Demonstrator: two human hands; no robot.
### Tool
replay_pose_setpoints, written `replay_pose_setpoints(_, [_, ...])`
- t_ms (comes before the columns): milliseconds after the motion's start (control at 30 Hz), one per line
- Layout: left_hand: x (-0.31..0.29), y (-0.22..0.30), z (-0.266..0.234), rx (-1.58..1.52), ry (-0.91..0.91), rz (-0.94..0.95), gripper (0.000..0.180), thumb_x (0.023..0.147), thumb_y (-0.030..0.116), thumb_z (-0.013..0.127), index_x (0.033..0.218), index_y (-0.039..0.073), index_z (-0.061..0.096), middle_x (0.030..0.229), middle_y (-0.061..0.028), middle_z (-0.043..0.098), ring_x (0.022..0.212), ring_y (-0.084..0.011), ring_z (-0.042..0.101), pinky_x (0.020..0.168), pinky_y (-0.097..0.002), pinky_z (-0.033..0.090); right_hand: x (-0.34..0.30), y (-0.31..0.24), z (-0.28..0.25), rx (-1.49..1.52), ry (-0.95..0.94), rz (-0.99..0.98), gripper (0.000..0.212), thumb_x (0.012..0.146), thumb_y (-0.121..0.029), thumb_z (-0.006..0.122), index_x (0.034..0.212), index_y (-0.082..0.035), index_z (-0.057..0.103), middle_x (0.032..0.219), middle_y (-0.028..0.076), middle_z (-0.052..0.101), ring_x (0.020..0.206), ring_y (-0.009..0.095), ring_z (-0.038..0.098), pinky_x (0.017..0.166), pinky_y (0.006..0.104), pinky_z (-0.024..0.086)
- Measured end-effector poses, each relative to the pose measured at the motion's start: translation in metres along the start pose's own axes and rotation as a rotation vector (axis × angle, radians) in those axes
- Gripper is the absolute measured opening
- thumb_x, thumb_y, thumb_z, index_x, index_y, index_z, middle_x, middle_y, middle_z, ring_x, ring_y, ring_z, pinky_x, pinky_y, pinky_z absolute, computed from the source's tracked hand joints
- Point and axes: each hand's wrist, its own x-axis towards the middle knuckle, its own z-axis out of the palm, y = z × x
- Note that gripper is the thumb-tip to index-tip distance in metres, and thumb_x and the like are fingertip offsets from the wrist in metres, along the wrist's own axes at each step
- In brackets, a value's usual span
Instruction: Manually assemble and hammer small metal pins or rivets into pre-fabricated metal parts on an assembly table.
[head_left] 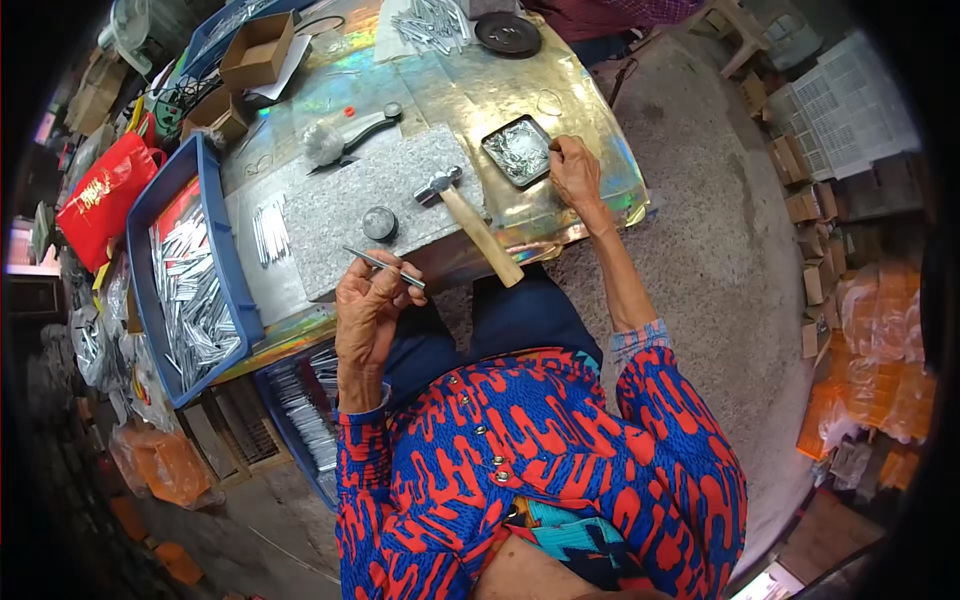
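We pinch a slim metal rod (367, 258) in our left hand (368, 308), near a speckled stone slab (335, 220) where a hammer (478, 232) lies, overhanging its edge. Beyond, our right hand (576, 172), fingers drawn together, is at the rim of a black tray (499, 164) of small metal pieces (518, 146); we cannot tell whether it grips any. Farthest, silvery strips (428, 25) lie heaped.

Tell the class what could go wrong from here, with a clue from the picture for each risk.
1. The hammer lies with its handle jutting past the slab; a passing arm might knock it off.
2. The right hand is at the edge of the tray, so a bump could spill its small metal pieces.
3. The left hand holds the rod near the lap; a slip might drop it.
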Motion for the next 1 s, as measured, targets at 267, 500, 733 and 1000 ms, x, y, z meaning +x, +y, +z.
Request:
replay_pose_setpoints(267, [-0.002,0.002,0.002,0.067,0.031,0.0,0.015,0.083,0.008,0.058,0.095,0.002,0.051,0.081,-0.0136,0.059,0.065,-0.0182,0.059,0.057,-0.0291,0.052,0.005,-0.001,0.008,-0.309,-0.029,-0.131,0.009,0.073,-0.005,0.053,0.076,0.004,0.053,0.077,0.02,0.054,0.07,0.035,0.058,0.059,0.043,0.048])
replay_pose_setpoints(500, [-0.001,0.002,0.006,0.091,0.037,0.008,0.017,0.082,0.009,0.06,0.092,-0.001,0.051,0.081,-0.0151,0.061,0.065,-0.0171,0.061,0.058,-0.0275,0.053,0.011,-0.003,0.01,-0.446,-0.102,-0.276,0.011,0.069,-0.001,0.054,0.078,0.004,0.053,0.077,0.02,0.055,0.072,0.032,0.06,0.057,0.0384,0.05])
replay_pose_setpoints(733, [0.001,0.003,0.006,0.098,0.018,0.015,0.016,0.084,0.011,0.058,0.094,0.002,0.05,0.081,-0.0143,0.06,0.064,-0.0174,0.06,0.056,-0.0279,0.051,0.019,-0.011,0.006,-0.483,-0.237,-0.333,0.012,0.069,-0.003,0.05,0.075,0.007,0.05,0.072,0.025,0.055,0.062,0.035,0.059,0.054,0.0404,0.049])
replay_pose_setpoints(1000, [0.003,0.004,0.006,0.074,0.007,0.034,0.016,0.084,0.012,0.058,0.095,0.002,0.05,0.081,-0.0152,0.06,0.065,-0.0177,0.06,0.056,-0.0283,0.051,0.015,0.011,0.016,-0.316,-0.207,-0.274,0.017,0.07,-0.008,0.05,0.074,0.009,0.05,0.069,0.026,0.055,0.059,0.037,0.058,0.052,0.0413,0.049])
